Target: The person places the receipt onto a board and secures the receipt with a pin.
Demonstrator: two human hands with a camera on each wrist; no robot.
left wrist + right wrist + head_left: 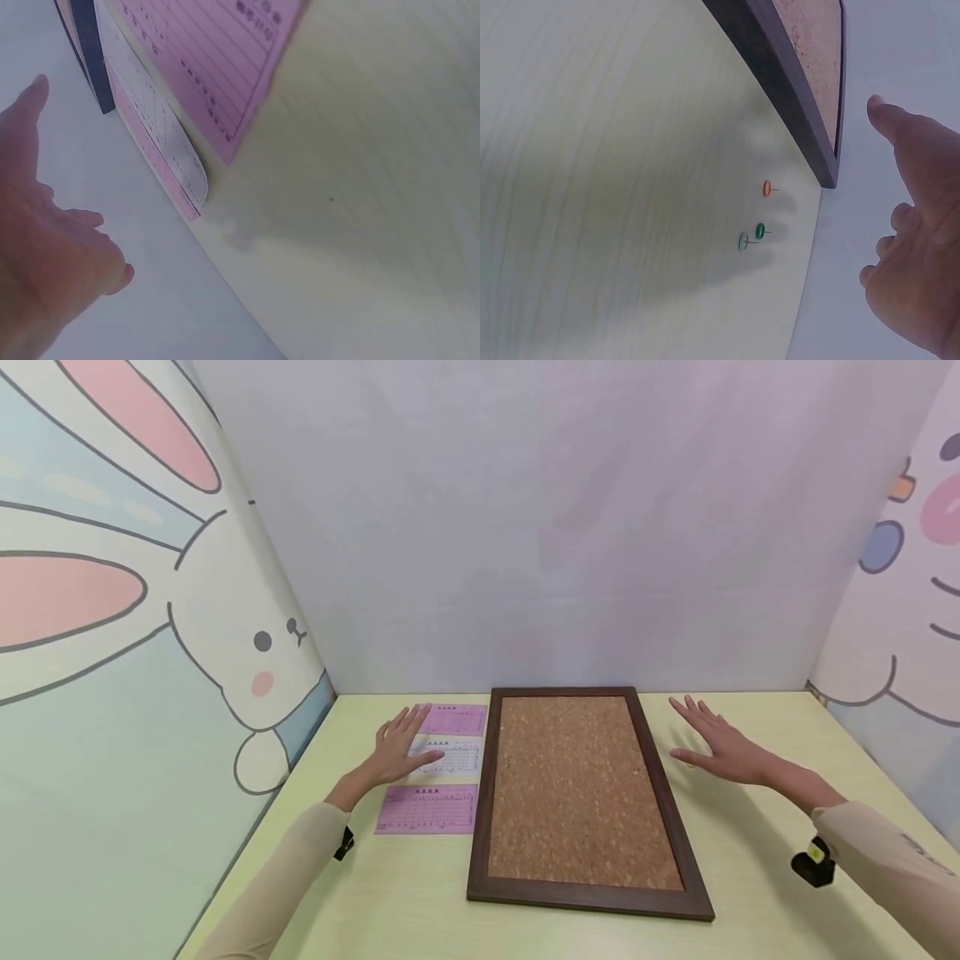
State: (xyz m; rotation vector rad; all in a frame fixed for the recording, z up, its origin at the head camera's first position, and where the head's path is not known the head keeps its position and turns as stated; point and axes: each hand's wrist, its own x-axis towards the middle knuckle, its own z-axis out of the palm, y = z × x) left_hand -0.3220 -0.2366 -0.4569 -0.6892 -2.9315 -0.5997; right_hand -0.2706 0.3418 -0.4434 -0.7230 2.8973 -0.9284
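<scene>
A cork board in a dark brown frame lies flat in the middle of the pale yellow table. Left of it three paper slips form a column: a pink one, a white one and another pink one. My left hand is spread with straight fingers over the white slip; I cannot tell whether it touches. My right hand hovers open to the right of the board. In the right wrist view three pushpins lie under it on the table: orange, green and light blue.
Walls close the table in on three sides: a rabbit-print panel on the left, a plain grey one behind, a cartoon panel on the right. Bare tabletop lies in front of the board and to its right.
</scene>
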